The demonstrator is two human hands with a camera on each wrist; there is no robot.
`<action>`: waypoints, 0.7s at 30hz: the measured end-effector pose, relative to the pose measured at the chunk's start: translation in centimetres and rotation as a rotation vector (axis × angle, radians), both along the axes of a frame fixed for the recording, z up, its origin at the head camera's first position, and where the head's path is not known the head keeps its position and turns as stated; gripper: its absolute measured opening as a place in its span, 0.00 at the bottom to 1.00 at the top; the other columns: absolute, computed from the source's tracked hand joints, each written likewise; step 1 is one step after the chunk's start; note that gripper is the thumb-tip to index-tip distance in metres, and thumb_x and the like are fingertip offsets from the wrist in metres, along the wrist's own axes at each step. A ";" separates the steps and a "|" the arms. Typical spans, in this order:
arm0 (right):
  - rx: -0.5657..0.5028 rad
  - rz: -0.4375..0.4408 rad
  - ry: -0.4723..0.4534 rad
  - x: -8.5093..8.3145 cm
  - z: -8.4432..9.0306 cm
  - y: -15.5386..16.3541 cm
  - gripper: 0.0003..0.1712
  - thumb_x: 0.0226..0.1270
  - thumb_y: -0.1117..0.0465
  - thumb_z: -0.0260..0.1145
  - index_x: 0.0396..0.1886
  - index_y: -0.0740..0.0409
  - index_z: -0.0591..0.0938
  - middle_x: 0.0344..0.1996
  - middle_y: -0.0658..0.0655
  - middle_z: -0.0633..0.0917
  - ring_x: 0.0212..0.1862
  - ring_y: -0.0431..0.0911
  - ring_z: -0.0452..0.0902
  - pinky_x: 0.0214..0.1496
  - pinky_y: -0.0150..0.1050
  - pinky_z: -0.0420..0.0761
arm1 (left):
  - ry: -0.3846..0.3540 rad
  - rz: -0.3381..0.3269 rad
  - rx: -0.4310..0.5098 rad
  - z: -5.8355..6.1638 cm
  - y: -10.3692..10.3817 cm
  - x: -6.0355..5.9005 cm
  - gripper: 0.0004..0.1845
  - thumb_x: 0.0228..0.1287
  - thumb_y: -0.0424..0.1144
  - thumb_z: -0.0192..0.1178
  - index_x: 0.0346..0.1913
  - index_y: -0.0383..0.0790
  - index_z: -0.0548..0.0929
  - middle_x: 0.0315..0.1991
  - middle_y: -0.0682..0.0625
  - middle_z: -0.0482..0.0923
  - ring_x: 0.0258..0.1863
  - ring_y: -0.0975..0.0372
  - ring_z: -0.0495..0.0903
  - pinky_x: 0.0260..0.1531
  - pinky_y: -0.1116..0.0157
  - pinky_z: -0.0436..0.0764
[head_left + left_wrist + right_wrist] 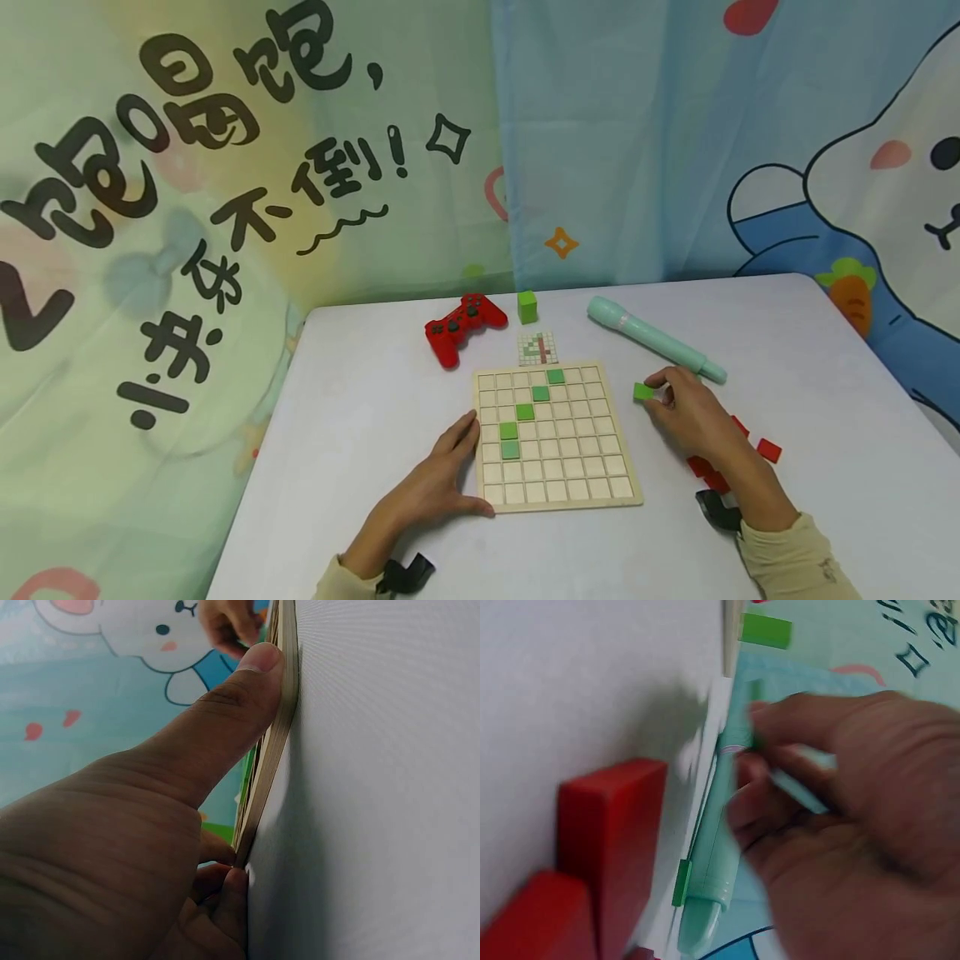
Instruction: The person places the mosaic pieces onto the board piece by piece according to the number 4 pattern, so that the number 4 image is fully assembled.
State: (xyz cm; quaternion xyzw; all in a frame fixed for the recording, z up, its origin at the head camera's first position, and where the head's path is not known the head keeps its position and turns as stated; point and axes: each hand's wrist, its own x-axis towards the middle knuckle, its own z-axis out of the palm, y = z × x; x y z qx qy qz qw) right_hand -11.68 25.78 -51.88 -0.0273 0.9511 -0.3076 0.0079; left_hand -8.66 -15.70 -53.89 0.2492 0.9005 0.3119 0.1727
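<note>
A square wooden grid board (562, 450) lies on the table, with several green tiles (525, 412) in its cells, mostly along a diagonal. My left hand (435, 483) rests against the board's left side, thumb at the lower left corner and fingers along the edge. In the left wrist view the thumb (225, 712) lies straight against the board's rim. My right hand (693, 412) pinches a green tile (642, 392) between thumb and fingertips, to the right of the board. The right wrist view is blurred and shows only a sliver of that tile.
A small pattern card (537, 349) lies behind the board, with a green block (527, 307) farther back. A red game controller (465, 325) sits back left. A mint-green pen-shaped tube (652, 336) lies back right. Red pieces (768, 450) are scattered around the right forearm.
</note>
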 end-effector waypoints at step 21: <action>0.015 0.547 -0.039 -0.1 4.3 -10.2 0.10 0.73 0.62 0.72 0.51 0.54 0.85 0.50 0.50 0.84 0.46 0.41 0.79 0.48 0.37 0.83 | 0.006 -0.006 0.014 0.2 0.0 -0.1 0.70 0.49 0.55 0.85 0.87 0.38 0.50 0.90 0.48 0.41 0.89 0.50 0.46 0.82 0.48 0.65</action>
